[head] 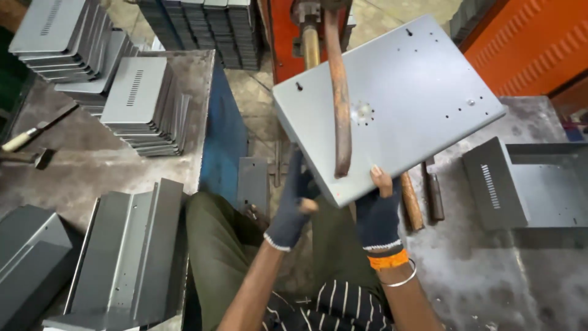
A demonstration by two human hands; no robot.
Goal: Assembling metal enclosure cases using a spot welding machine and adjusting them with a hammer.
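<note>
Both gloved hands, left hand (293, 208) and right hand (378, 211), clamp a flat grey steel panel (404, 98) (drilled, smooth).

Single head-worn view, directed steeply downward from above the seated lap. Hands and grey panel (392, 101) are seen close, at centre frame. Workbench (92, 165) is taken in at left, table (490, 270) at right.

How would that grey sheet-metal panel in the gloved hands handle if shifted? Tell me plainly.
The grey panel probably stays stiff: it spans flat with a folded edge, gripped only at its near edge by the left hand and right hand. Its smooth painted face may be slippery, hence perhaps the gloves. Held tilted at one edge, it could swing against the copper arm.
</note>
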